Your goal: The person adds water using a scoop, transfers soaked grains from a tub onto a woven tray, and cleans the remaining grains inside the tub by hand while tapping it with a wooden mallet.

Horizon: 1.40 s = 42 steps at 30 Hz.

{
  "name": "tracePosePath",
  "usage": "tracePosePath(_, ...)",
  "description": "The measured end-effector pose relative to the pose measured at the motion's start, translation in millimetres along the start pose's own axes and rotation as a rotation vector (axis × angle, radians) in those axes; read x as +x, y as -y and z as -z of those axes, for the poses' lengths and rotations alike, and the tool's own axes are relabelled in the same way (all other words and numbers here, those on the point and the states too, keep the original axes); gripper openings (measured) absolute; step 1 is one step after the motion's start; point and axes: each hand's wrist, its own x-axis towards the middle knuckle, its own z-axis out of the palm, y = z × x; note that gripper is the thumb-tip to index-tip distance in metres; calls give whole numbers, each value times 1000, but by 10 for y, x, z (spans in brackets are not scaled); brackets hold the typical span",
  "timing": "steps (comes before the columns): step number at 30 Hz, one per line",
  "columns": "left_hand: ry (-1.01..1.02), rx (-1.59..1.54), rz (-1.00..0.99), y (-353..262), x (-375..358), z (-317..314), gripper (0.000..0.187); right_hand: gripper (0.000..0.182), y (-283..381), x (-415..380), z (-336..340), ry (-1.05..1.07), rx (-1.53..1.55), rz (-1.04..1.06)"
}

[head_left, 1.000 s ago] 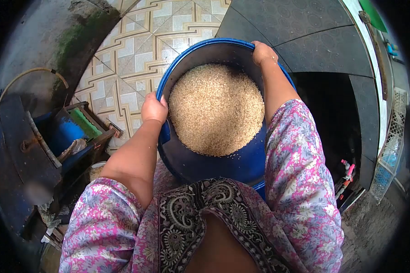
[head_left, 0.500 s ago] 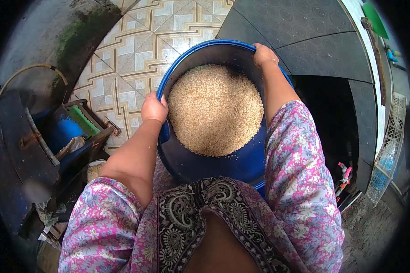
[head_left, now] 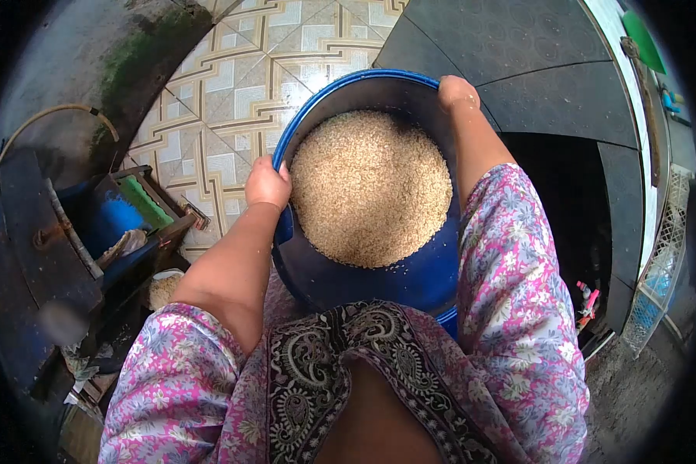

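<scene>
A large round blue tub (head_left: 379, 288) is held in front of my body, its near side close against my flowered clothing. Pale, coarse grain (head_left: 371, 185) lies heaped in it, banked toward the far side so the near wall and floor show bare blue. My left hand (head_left: 268, 184) grips the left rim, thumb on the inside and fingers hidden behind the wall. On the far right rim, my right hand (head_left: 458, 93) is closed in the same way. A few loose grains cling near the right wrist.
Patterned floor tiles (head_left: 232, 108) stretch beyond the tub, with dark tiles (head_left: 533, 39) and a dark opening (head_left: 561, 209) on the right. At left stands a worn wooden structure (head_left: 39, 247) with a blue and green interior. A small container of grain (head_left: 162, 290) sits near my left forearm.
The tub and both hands have shifted very slightly to the right in view. Both hands keep their hold on the rim, and the grain lies much as before.
</scene>
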Motion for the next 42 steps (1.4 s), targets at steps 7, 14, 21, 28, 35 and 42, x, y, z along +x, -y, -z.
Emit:
tracePosePath(7, -45, 12, -33, 46, 10, -51, 21, 30, -29, -13, -35, -84, 85, 81)
tracePosePath(14, -20, -2, -23, 16, -16, -15, 20, 29, -22, -33, 20, -20, 91, 66)
tracePosePath(21, -15, -3, -10, -15, -22, 6, 21, 30, -28, -65, 41, -44, 127, 83)
tracePosePath(28, 2, 1, 4, -14, -13, 7, 20, 30, -16, -59, 51, -28, 116, 83)
tracePosePath(35, 1, -11, 4, -7, -21, 0, 19, 29, -1, -103, 80, -40, 118, 87)
tracePosePath(42, 0, -3, -5, -13, -19, 10, 19, 35, -24, -42, 29, -24, 129, 54)
